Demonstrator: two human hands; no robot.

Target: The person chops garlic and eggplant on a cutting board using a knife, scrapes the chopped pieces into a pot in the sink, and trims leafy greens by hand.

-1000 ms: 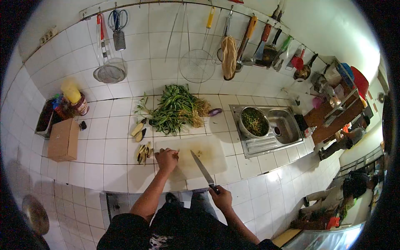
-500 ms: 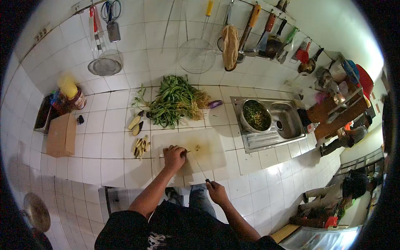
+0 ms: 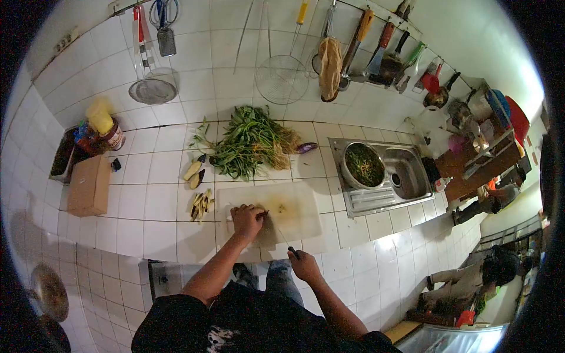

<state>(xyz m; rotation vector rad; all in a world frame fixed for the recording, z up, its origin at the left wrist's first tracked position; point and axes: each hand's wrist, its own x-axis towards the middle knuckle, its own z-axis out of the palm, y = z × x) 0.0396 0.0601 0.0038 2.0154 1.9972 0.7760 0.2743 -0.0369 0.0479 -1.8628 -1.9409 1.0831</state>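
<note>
My left hand (image 3: pixel 247 220) is closed on the white cutting board (image 3: pixel 303 220), fingers pressed round what looks like an eggplant piece (image 3: pixel 266 212); most of it is hidden, with a dark tip showing. In my right hand (image 3: pixel 305 267) is a knife (image 3: pixel 285 238), gripped by its black handle at the board's near edge, its thin blade pointing up towards my left fingertips. Small scraps (image 3: pixel 281 208) lie on the stained middle of the board. Left of it are cut eggplant strips (image 3: pixel 202 205) and two eggplant pieces (image 3: pixel 194 170).
Behind the board lies a heap of leafy greens (image 3: pixel 247 144), with a purple eggplant (image 3: pixel 306 147) beside it. A metal bowl of chopped greens (image 3: pixel 364 165) stands on the sink (image 3: pixel 406 179). A cardboard box (image 3: pixel 89 186) is at left. Utensils hang on the wall; other people (image 3: pixel 500 265) are at right.
The view has shifted slightly. My right hand and the knife have moved a little to the left and up; my left hand stays in place on the board.
</note>
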